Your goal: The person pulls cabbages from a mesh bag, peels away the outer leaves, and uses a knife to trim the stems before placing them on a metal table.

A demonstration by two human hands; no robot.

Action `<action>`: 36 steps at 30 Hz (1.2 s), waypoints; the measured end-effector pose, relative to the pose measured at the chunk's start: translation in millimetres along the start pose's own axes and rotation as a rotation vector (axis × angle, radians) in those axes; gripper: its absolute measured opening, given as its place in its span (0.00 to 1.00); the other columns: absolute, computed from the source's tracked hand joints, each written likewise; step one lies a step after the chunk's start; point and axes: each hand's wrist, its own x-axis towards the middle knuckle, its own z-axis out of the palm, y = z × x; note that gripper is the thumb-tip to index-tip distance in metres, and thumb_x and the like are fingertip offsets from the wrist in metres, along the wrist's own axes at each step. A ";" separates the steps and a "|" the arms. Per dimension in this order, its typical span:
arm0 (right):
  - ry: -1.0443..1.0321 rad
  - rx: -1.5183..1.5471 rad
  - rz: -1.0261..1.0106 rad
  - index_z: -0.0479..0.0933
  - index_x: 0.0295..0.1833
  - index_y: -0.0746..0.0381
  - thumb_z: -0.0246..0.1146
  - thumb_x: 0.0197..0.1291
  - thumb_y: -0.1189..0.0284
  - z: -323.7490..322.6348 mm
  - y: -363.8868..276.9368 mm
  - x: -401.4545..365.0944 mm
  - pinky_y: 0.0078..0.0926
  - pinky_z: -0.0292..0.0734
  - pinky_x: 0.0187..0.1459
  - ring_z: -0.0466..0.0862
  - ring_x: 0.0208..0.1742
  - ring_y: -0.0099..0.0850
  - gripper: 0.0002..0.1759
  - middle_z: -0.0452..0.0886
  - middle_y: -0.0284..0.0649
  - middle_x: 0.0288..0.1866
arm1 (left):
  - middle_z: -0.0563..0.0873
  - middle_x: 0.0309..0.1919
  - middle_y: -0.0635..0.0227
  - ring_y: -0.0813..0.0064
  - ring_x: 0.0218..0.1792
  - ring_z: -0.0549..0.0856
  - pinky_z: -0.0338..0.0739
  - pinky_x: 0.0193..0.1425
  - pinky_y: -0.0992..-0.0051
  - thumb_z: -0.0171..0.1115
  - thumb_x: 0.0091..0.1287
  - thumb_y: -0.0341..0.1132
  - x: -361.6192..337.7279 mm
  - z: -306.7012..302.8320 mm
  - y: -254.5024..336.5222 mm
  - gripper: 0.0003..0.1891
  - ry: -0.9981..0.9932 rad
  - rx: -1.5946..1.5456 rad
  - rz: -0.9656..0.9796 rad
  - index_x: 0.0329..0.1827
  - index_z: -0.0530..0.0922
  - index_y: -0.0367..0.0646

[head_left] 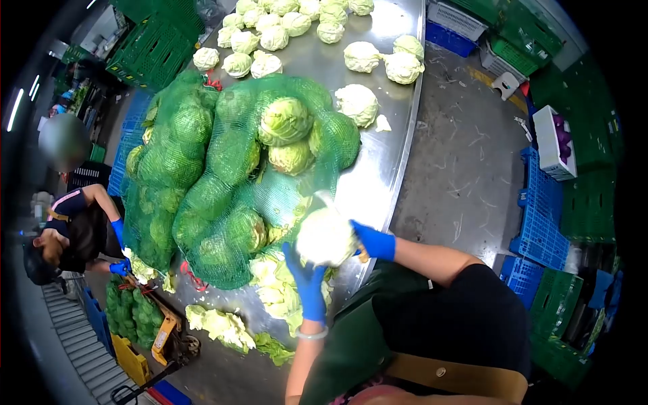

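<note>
A pale, trimmed cabbage [326, 236], smeared by motion, is between my two blue-gloved hands above the near edge of the metal table. My left hand [307, 280] supports it from below, thumb and fingers around its lower side. At the cabbage's right side, my right hand [374, 241] is closed; a small tan piece [363, 256] sticks out beneath it, too small to name. Loose outer leaves [275, 283] lie beside my left hand. Just beyond, a green net bag [223, 196] full of cabbages lies open toward me, with unwrapped cabbages [286, 121] on it.
Trimmed cabbages [273, 37] stand at the table's [385, 155] far end. Another net bag [179, 135] lies to the left, where a co-worker [81, 226] in blue gloves handles leaves. A pallet jack [169, 337] stands at lower left. Blue crates [540, 209] line the right side.
</note>
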 end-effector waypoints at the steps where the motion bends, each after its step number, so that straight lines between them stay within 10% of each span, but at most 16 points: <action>1: -0.002 0.001 -0.001 0.69 0.71 0.55 0.59 0.70 0.53 -5.0 -12.9 -5.7 0.40 0.76 0.62 0.80 0.63 0.34 0.30 0.79 0.40 0.64 | 0.52 0.79 0.61 0.63 0.69 0.71 0.77 0.62 0.69 0.63 0.64 0.28 3.6 8.5 1.6 0.46 -0.045 -0.009 0.023 0.83 0.47 0.51; 4: 0.218 -0.397 -0.317 0.60 0.78 0.57 0.53 0.67 0.39 -11.3 -112.6 -13.5 0.46 0.59 0.77 0.68 0.75 0.36 0.44 0.66 0.39 0.77 | 0.60 0.77 0.61 0.58 0.69 0.72 0.74 0.67 0.62 0.65 0.61 0.22 11.8 10.8 -15.7 0.43 -0.099 0.358 0.194 0.80 0.54 0.43; 6: 0.375 0.281 -0.386 0.62 0.76 0.58 0.51 0.67 0.37 -46.9 -156.5 -12.4 0.42 0.62 0.76 0.71 0.73 0.35 0.44 0.69 0.39 0.75 | 0.66 0.74 0.57 0.53 0.69 0.72 0.72 0.68 0.55 0.66 0.61 0.28 17.5 -4.3 -45.3 0.38 -0.171 0.748 0.350 0.76 0.62 0.41; 8: 0.382 0.330 -0.501 0.68 0.73 0.57 0.58 0.70 0.48 -99.0 -199.4 -7.1 0.39 0.73 0.69 0.77 0.67 0.35 0.34 0.74 0.38 0.71 | 0.67 0.73 0.55 0.50 0.70 0.70 0.67 0.71 0.51 0.67 0.61 0.33 20.4 -22.9 -83.0 0.36 -0.241 1.042 0.482 0.74 0.65 0.43; 10: -0.432 0.634 -0.291 0.64 0.75 0.58 0.54 0.69 0.43 -210.0 -234.4 2.7 0.36 0.66 0.74 0.74 0.70 0.36 0.39 0.70 0.39 0.74 | 0.69 0.72 0.53 0.47 0.71 0.68 0.62 0.74 0.46 0.67 0.61 0.39 17.7 -32.1 -96.6 0.35 -0.303 1.342 0.586 0.73 0.68 0.44; 12: 0.745 0.101 -0.716 0.68 0.72 0.60 0.57 0.68 0.45 -151.2 -271.2 32.1 0.36 0.70 0.70 0.76 0.67 0.36 0.37 0.74 0.40 0.70 | 0.69 0.71 0.54 0.45 0.74 0.63 0.51 0.76 0.38 0.66 0.60 0.47 9.2 -40.5 -103.4 0.35 -0.263 1.490 0.384 0.72 0.69 0.49; 19: 0.990 -0.405 -0.673 0.78 0.59 0.63 0.64 0.65 0.68 -213.7 -331.6 87.9 0.21 0.72 0.31 0.80 0.31 0.24 0.19 0.87 0.44 0.46 | 0.66 0.76 0.74 0.46 0.76 0.58 0.42 0.74 0.28 0.64 0.61 0.56 -17.1 -115.6 -141.2 0.29 0.003 1.585 0.241 0.66 0.77 0.60; 20: 0.934 -0.411 -0.681 0.81 0.54 0.63 0.64 0.62 0.75 -137.5 -325.7 98.1 0.19 0.60 0.21 0.69 0.20 0.18 0.14 0.88 0.40 0.37 | 0.66 0.76 0.74 0.45 0.76 0.59 0.42 0.74 0.29 0.64 0.61 0.57 -23.4 -126.0 -142.0 0.29 0.068 1.566 0.236 0.66 0.77 0.61; 24: 0.576 -0.916 -0.376 0.82 0.52 0.63 0.63 0.64 0.75 4.9 -259.5 124.3 0.16 0.65 0.23 0.74 0.21 0.17 0.12 0.87 0.37 0.36 | 0.68 0.75 0.75 0.44 0.74 0.61 0.44 0.76 0.33 0.65 0.59 0.56 -58.7 -180.5 -141.2 0.28 0.215 1.644 0.048 0.64 0.79 0.61; 30: -0.325 -1.446 -0.226 0.79 0.61 0.62 0.59 0.57 0.78 74.8 -110.7 157.0 0.33 0.77 0.59 0.83 0.55 0.39 0.23 0.82 0.46 0.56 | 0.65 0.77 0.70 0.47 0.75 0.61 0.41 0.77 0.35 0.64 0.60 0.53 -130.5 -285.7 -142.6 0.28 0.370 1.640 -0.087 0.65 0.78 0.58; 33: -0.308 -1.476 -0.356 0.74 0.65 0.61 0.59 0.52 0.77 101.9 -78.6 212.7 0.38 0.72 0.65 0.77 0.63 0.48 0.30 0.76 0.52 0.62 | 0.71 0.73 0.69 0.48 0.72 0.65 0.44 0.76 0.35 0.66 0.52 0.46 -135.7 -301.2 -107.1 0.27 0.388 1.650 -0.264 0.58 0.80 0.52; 36: -0.271 -1.589 -0.397 0.77 0.54 0.67 0.61 0.51 0.72 120.7 -50.6 279.0 0.42 0.75 0.57 0.80 0.56 0.50 0.22 0.78 0.57 0.55 | 0.75 0.67 0.56 0.47 0.67 0.70 0.56 0.74 0.46 0.61 0.52 0.32 -115.3 -290.6 -97.7 0.25 0.709 1.443 0.078 0.58 0.79 0.43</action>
